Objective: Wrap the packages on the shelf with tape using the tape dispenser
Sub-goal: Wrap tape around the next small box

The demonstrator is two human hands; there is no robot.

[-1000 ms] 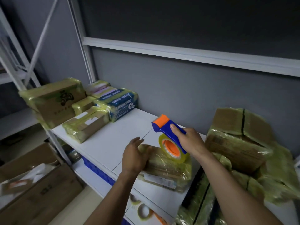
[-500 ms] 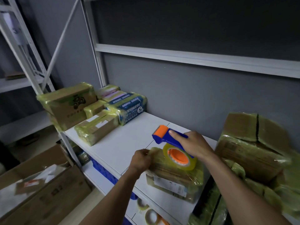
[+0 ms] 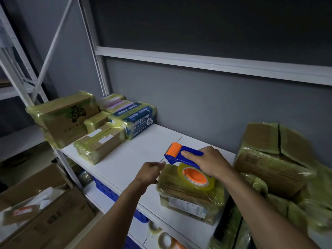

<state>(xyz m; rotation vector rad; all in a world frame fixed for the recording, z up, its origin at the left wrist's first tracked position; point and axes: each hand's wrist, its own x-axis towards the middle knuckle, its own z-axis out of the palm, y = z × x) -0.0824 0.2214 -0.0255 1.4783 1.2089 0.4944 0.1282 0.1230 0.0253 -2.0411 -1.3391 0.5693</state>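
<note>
One head-worn wide-angle camera looks forward and down from above the near edge of the white shelf (image 3: 134,155), at close range, facing the far grey wall (image 3: 197,105); the rack uprights (image 3: 91,51) stand at left

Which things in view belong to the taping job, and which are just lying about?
In use: tape dispenser, gripped by right hand; tape-wrapped package under it; left hand beside that package.
Lying about: wrapped packages at far left; stacked boxes at right; spare tape rolls below; floor cartons.

Glossy plastic tape dispenser (image 3: 181,155) — cardboard package (image 3: 190,194) under shiny yellowish film — smooth white shelf (image 3: 129,159).
</note>
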